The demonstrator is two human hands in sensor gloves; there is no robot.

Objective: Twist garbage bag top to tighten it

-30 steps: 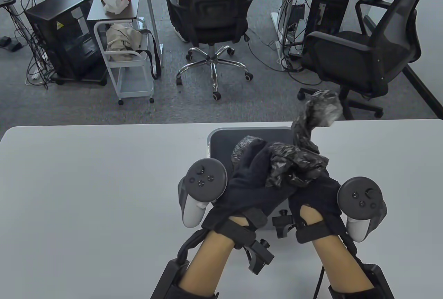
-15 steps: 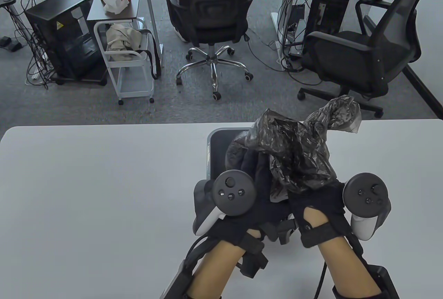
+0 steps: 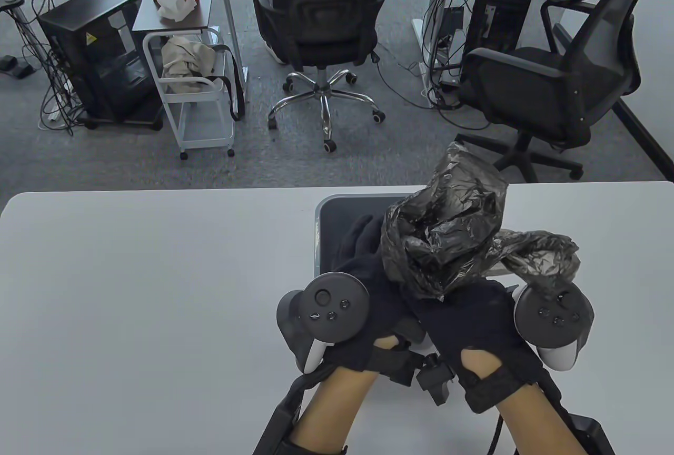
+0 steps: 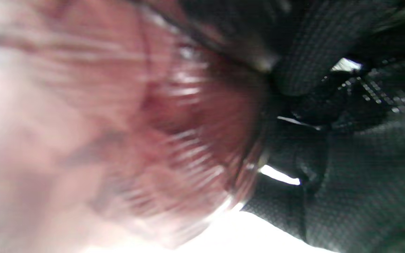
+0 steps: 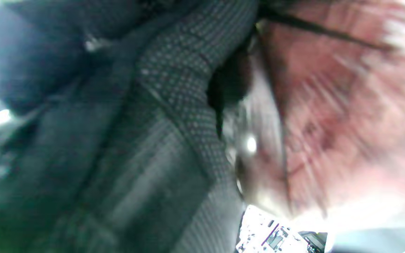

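A crinkled black garbage bag (image 3: 447, 228) sits in a small grey bin (image 3: 337, 207) at the table's far middle. Its gathered top stands up in a loose bunch, with one tail (image 3: 542, 257) flopping right over the right tracker. My left hand (image 3: 368, 276) and right hand (image 3: 463, 307) both grip the bag's neck, pressed close together just below the bunch. Both wrist views are blurred: the bag film (image 4: 135, 140) fills the left wrist view beside dark glove fabric, and the film (image 5: 329, 105) with glove fabric fills the right wrist view.
The white table (image 3: 131, 292) stretches wide to the left of the bin. Beyond its far edge stand two black office chairs (image 3: 321, 18), a white cart (image 3: 195, 102) and a black computer case (image 3: 95, 55).
The bag's top has swung round: the tail that pointed up and right now droops right over the right tracker, and the bunch stands higher. Both hands have turned and shifted slightly left.
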